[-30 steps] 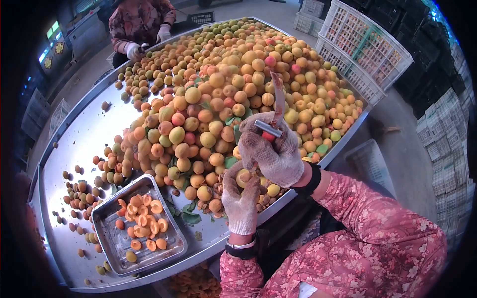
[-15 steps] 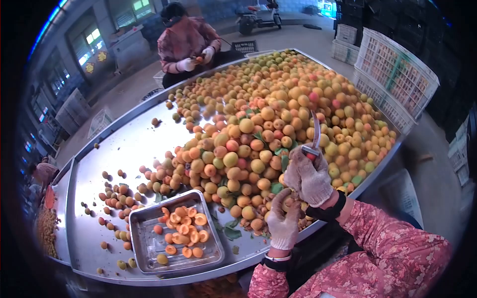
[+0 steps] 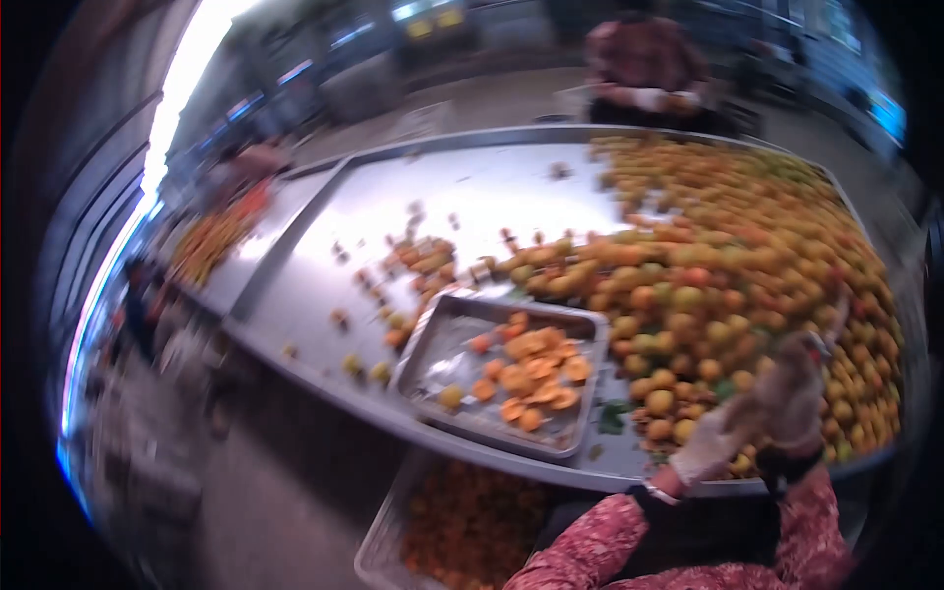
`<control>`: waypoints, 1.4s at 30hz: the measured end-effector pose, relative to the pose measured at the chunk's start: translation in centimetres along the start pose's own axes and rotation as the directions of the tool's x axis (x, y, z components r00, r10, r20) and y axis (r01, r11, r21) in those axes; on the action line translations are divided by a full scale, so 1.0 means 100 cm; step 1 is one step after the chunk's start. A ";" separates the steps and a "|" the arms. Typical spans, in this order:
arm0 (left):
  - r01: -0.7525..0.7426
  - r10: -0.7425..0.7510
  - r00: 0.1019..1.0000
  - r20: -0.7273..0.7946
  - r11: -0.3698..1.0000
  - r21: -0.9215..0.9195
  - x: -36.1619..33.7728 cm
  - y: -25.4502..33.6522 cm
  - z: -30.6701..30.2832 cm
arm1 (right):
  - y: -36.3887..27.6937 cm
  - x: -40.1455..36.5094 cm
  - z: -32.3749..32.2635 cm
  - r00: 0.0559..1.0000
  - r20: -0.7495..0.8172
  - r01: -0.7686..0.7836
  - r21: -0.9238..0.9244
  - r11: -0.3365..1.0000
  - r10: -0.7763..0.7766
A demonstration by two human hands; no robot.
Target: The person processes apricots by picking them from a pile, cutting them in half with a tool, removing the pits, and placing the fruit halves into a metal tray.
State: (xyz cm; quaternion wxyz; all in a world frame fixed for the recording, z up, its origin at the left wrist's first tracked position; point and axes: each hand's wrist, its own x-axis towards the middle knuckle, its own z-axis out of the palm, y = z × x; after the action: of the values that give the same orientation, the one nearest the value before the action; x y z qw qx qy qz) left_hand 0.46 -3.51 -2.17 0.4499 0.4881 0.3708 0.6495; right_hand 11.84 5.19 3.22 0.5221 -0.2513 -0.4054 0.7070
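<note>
My right hand [image 3: 793, 391], in a pale work glove, is closed around a curved knife [image 3: 840, 313], its blade blurred and pointing up over the apricots. My left hand [image 3: 710, 444], gloved too, reaches in from the left and meets the right hand; its fingers are smeared by motion, and I cannot tell if they hold anything. Both hands are over the near right edge of a heap of whole apricots [image 3: 688, 280]. To their left, a metal tray [image 3: 447, 356] on the table contains apricot halves [image 3: 543, 366] and a few whole fruits.
The metal table [image 3: 472, 192] has a raised rim, with loose apricots [image 3: 423, 258] scattered left of the heap. Below its near edge stands a crate [image 3: 379, 539] full of fruit. A person [image 3: 644, 74] sits across the table. Green leaves [image 3: 612, 415] lie beside the tray.
The view has swung left, so the table, tray and hands appear farther right. The crate under the table has come into view. My hands have drawn together, the knife still in the right.
</note>
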 end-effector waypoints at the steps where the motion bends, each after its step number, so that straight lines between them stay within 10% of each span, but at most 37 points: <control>1: 0.035 -0.035 0.999 0.024 0.999 -0.011 0.001 0.006 -0.004 | -0.008 0.001 0.007 0.992 0.125 0.006 -0.018 1.000 -0.004; 5: 0.350 -0.333 0.936 0.117 0.920 -0.176 0.003 0.034 -0.014 | -0.008 0.008 0.028 0.991 0.099 0.094 0.000 0.996 -0.094; 8: 0.022 0.008 0.971 -0.237 0.992 0.124 0.006 -0.009 -0.005 | 0.005 0.016 0.031 0.988 0.028 0.154 0.013 0.988 -0.154; 12: -0.059 0.131 0.972 -0.195 0.940 0.336 0.004 0.003 -0.008 | 0.015 0.011 0.049 0.969 -0.105 0.220 -0.024 0.975 -0.222; 25: 0.029 -0.015 0.995 -0.102 0.990 0.138 0.000 -0.009 -0.002 | 0.011 0.004 0.036 0.995 -0.082 0.074 0.179 0.981 -0.060; 31: 0.027 -0.006 0.991 -0.130 0.986 0.164 0.000 -0.012 0.001 | 0.025 -0.001 0.034 0.960 -0.148 0.228 -0.085 0.970 -0.239; 42: -0.019 0.021 0.999 -0.044 0.998 0.059 -0.001 -0.010 0.002 | 0.014 0.004 0.032 0.965 -0.261 0.054 0.296 0.954 0.026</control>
State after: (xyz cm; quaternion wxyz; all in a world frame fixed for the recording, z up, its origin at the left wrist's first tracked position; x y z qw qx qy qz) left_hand 0.88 -3.24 -3.05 0.4206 0.4903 0.3947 0.6534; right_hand 8.48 4.36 3.81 0.6081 -0.2573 -0.2226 0.7173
